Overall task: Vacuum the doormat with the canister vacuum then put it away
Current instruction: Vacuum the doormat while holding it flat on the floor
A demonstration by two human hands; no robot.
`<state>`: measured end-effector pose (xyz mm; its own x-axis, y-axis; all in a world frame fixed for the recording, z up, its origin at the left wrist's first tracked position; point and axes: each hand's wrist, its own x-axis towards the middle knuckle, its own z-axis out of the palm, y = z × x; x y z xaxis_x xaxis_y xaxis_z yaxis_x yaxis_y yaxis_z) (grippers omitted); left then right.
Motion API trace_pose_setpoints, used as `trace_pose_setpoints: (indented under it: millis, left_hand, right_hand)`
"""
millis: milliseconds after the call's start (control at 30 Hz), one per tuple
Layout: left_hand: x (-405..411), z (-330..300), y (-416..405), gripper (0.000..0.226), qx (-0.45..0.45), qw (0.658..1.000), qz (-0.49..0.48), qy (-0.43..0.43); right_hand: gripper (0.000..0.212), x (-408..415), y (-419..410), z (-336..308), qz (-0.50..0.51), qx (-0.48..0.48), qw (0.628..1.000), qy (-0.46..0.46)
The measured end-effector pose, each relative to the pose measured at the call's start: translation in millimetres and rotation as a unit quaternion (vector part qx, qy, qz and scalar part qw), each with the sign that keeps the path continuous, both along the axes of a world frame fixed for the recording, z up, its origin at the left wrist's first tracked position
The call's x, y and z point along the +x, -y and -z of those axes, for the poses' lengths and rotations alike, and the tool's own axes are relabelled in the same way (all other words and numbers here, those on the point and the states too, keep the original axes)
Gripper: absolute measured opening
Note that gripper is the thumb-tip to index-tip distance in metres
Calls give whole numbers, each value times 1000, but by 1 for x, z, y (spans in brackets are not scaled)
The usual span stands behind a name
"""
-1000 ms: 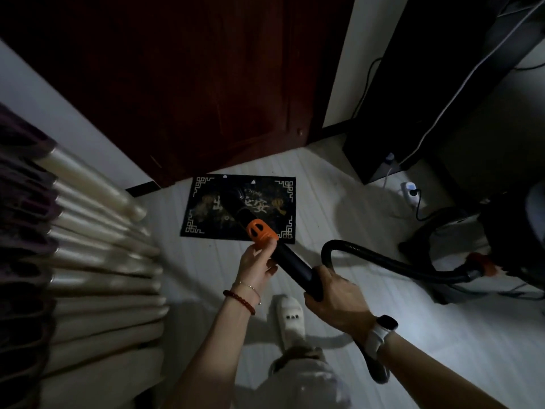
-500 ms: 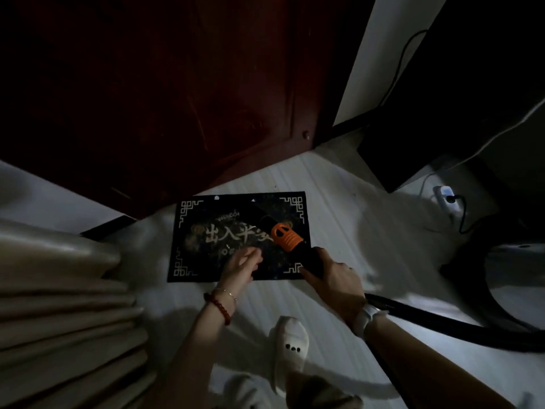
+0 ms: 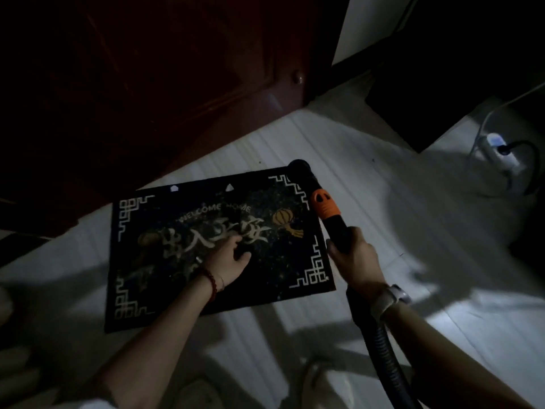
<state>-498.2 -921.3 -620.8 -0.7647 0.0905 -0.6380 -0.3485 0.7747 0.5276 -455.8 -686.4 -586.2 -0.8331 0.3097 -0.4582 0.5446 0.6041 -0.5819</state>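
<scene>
Dim light here, and the doormat (image 3: 218, 249) lies flat on the pale floor (image 3: 368, 202) just in front of the dark red door (image 3: 153, 84), its "WELCOME HOME" lettering and gold characters facing up. The left hand (image 3: 230, 261) rests on the middle of the mat, fingers spread and pressing down on it. The right hand (image 3: 355, 255), at the mat's 3 o'clock edge, grips the black vacuum wand (image 3: 339, 228) just below its orange collar (image 3: 324, 205). The nozzle tip (image 3: 298, 168) sits at the mat's 1 o'clock corner. The ribbed hose (image 3: 380, 349) trails down under the right forearm toward 5 o'clock. Off at 3 o'clock, a white power strip (image 3: 498, 149) holds one black plug. No canister in view.
</scene>
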Motion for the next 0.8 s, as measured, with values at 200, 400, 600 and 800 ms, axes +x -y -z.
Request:
trace_pose_setpoints:
  millis: [200, 400, 600, 800]
  left_hand:
    - [-47, 93, -4, 65, -40, 985, 160, -47]
    - [-50, 148, -13, 94, -135, 944, 302, -12]
    - [-37, 172, -12, 116, -220, 902, 371, 8]
    - [-29, 185, -11, 111, -232, 910, 341, -38]
  right_hand:
    - [41, -22, -31, 61, -24, -55, 998, 23]
    - [41, -36, -24, 86, -95, -4, 995, 20]
    - [55, -77, -7, 93, -138, 86, 987, -2]
    - [54, 5, -28, 113, -87, 43, 995, 4]
